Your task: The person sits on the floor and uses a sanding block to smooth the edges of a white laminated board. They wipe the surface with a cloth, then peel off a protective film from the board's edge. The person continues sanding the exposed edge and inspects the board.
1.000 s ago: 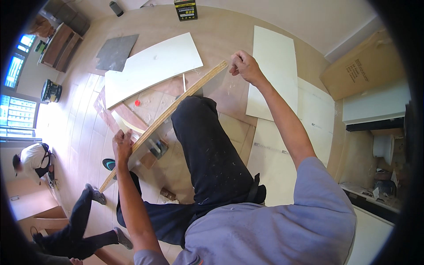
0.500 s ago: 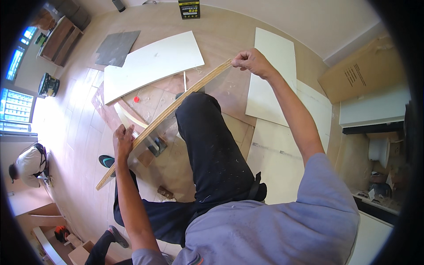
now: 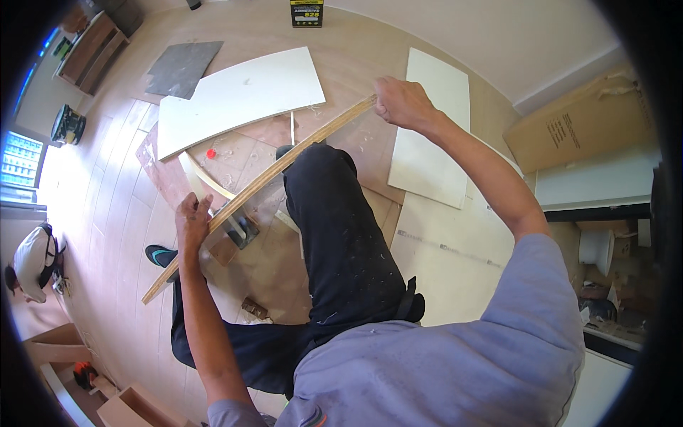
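Observation:
A long plywood board [image 3: 284, 158] runs diagonally across my knees, its layered edge turned up toward me. At its far right end my right hand [image 3: 407, 104] is closed over the corner, the fingers curled and partly hidden. Lower down on the left, my left hand [image 3: 192, 222] grips the same board, with thumb and fingertips at its edge. The board rests against or just above my bent knee [image 3: 321, 160]; I cannot tell which. Beneath the board, near my left hand, lie a dark tool with a metal part [image 3: 244, 231] and a thin curved strip [image 3: 206, 174].
A white curved panel [image 3: 242, 96] and a grey sheet [image 3: 185, 67] lie on the floor ahead. More white panels [image 3: 430, 153] lie to the right, near a cardboard box [image 3: 580, 128]. A black tin [image 3: 306, 14] stands far ahead. Another person [image 3: 35, 263] crouches at the far left.
My right hand has turned and closed further over the board's end, its elbow swinging outward. The board looks slightly more bowed. The whole view has shifted a little.

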{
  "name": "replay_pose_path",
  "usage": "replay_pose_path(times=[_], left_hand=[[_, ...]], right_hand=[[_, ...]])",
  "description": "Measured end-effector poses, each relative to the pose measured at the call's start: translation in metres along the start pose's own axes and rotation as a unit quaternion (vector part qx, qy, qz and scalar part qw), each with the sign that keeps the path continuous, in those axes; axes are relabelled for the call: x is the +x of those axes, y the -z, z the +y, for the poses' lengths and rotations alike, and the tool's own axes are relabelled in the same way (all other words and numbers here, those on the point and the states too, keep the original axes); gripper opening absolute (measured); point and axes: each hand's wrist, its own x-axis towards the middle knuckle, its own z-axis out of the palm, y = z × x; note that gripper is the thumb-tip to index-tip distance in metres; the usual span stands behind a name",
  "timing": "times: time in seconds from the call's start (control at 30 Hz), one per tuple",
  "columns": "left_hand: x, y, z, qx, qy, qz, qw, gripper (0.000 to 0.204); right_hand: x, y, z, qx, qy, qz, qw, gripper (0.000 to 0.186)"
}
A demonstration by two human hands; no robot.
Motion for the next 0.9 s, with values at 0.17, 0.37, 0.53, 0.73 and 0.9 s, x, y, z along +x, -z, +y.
replay_pose_path(times=[0.17, 0.37, 0.53, 0.73, 0.9], left_hand=[[-0.001, 0.003, 0.008, -0.017, 0.008, -0.012, 1.0, 0.045], [0.001, 0.007, 0.015, -0.015, 0.007, -0.018, 1.0, 0.044], [0.005, 0.004, -0.003, -0.033, 0.007, -0.027, 0.999, 0.043], [0.002, 0.006, 0.009, -0.033, 0.022, -0.026, 0.999, 0.041], [-0.001, 0.005, 0.012, -0.052, 0.04, -0.02, 0.998, 0.039]], right_hand=[[0.009, 0.032, 0.075, -0.024, -0.224, 0.071, 0.972, 0.037], [-0.034, 0.021, 0.082, 0.257, -0.36, -0.078, 0.894, 0.025], [-0.036, -0.013, 0.038, 0.316, -0.118, 0.069, 0.939, 0.022], [-0.047, -0.028, -0.009, 0.065, 0.008, 0.056, 0.996, 0.06], [-0.061, -0.023, -0.006, 0.046, 0.042, 0.111, 0.992, 0.051]])
